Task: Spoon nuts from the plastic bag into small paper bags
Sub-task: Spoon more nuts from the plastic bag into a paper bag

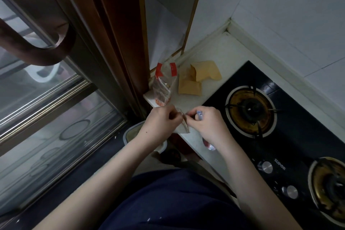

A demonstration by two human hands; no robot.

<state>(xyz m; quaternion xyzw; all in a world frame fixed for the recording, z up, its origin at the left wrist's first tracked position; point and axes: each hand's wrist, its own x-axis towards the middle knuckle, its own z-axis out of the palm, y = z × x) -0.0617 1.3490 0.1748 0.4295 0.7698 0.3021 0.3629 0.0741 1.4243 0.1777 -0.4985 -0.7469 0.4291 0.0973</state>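
A clear plastic bag [163, 85] with red bands at its mouth stands on the white counter [220, 56] by the door frame. Three small brown paper bags [197, 78] lie just right of it. My left hand [162, 121] and my right hand [209, 123] meet above the counter's near corner, both pinching the top of a small paper bag [183, 127] held between them. My right hand also grips a spoon: its blue-white handle end [199, 114] shows above the fingers and its bowl [210, 145] shows under the wrist.
A black two-burner gas hob [291, 140] fills the counter to the right, with knobs [265, 167] along its front. White tiled walls [280, 15] close the back. A brown door frame and glass door [56, 89] stand at the left. A bin [130, 133] sits below the counter corner.
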